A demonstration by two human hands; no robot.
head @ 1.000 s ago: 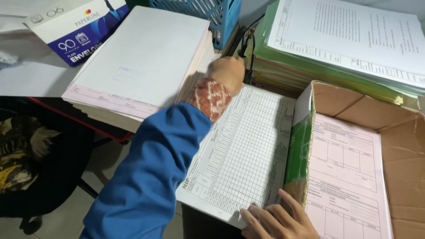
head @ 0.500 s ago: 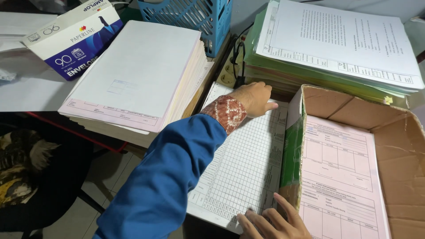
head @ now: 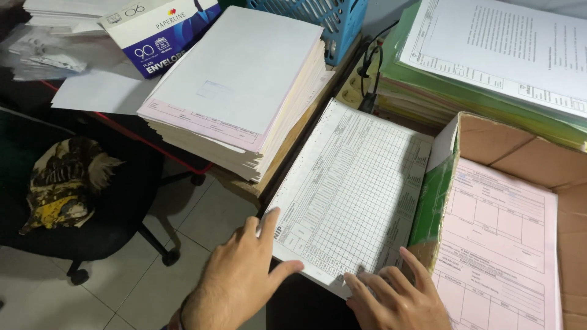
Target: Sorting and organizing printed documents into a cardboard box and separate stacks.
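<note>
Half a second before, the left arm in its blue sleeve had stretched across the white gridded form sheet with the hand at the sheet's far edge; by this moment the arm had drawn back toward the body, the sleeve had dropped out of view, and the left hand rested at the sheet's near left corner. Well off to the left of those fingers sat a black swivel chair with a crumpled yellow and brown cloth on it, and beyond them, farther up, a tall stack of white and pink paper forms lay on the desk beside a white and blue envelope box. The left hand lay palm down, fingers spread and loosely straight, thumb angled right along the near edge, the fingertips touching the sheet's left corner without gripping anything. The gridded sheet lay flat between both hands, running away from the fingers toward a blue plastic basket. The right hand pressed on the sheet's near right corner, fingers extended and splayed, nothing clasped. Just right of those fingers stood an open brown cardboard box with a green side flap, holding a pink printed form; beyond it rose a pile of green folders topped with white pages.
</note>
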